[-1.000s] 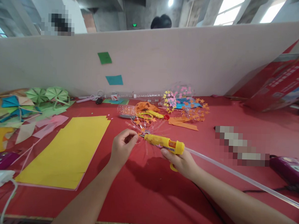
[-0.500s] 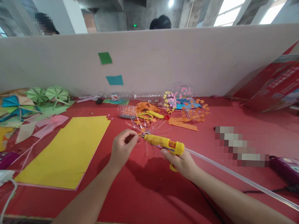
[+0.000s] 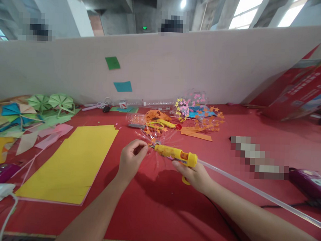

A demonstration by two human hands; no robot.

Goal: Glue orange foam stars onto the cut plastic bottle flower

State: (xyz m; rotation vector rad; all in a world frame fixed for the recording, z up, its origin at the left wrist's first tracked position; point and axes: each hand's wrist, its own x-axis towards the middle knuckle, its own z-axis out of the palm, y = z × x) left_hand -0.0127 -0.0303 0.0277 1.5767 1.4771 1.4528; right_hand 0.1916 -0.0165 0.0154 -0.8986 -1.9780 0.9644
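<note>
A yellow hot glue gun [image 3: 170,152] is gripped in my right hand [image 3: 197,174], with a long clear glue stick [image 3: 242,185] running out of its back to the right. Its metal nozzle points left at the fingertips of my left hand [image 3: 133,158]. Thumb and forefinger there are pinched on a small orange paper star [image 3: 149,145], mostly hidden by the fingers. Behind the gun, a clear plastic piece cut into fanned strips [image 3: 163,136] lies on the table, with orange stars on some strips. Part of it is covered by the gun.
Yellow paper sheets [image 3: 69,163] lie at left, near folded paper flowers [image 3: 41,103] and another yellow glue gun [image 3: 0,150]. Yellow-handled scissors [image 3: 165,124], a cut bottle [image 3: 135,119] and star-covered plastic pieces [image 3: 208,118] sit behind. A white partition [image 3: 162,68] closes the back.
Both hands and the glue gun stay almost still, nozzle at the left fingertips. Beyond the partition, a person's head at left has shifted slightly left.
</note>
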